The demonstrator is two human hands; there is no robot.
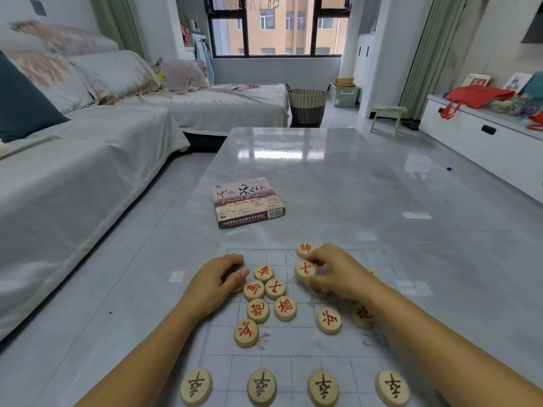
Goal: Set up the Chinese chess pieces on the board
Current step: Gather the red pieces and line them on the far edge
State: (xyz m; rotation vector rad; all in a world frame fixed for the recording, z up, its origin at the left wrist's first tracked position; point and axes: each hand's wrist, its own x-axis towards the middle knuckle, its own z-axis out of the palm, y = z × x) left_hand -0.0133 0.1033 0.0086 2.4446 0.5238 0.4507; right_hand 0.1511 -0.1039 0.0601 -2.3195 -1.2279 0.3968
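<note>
My right hand [332,271] pinches a red advisor piece [305,270] beside the general [304,249]; my left hand [223,277] curls over something hidden. Four black soldiers [323,387] line the board [293,365]'s near rank, but the red pieces [266,295] sit mostly clustered, unplaced.

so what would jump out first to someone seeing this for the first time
Two bare hands work over a faint board on a glossy grey table: the right hand pinches a red-lettered wooden piece, the left hand rests curled beside a loose cluster of red pieces. Four black-lettered pieces line the near edge, and the game box lies beyond.
</note>
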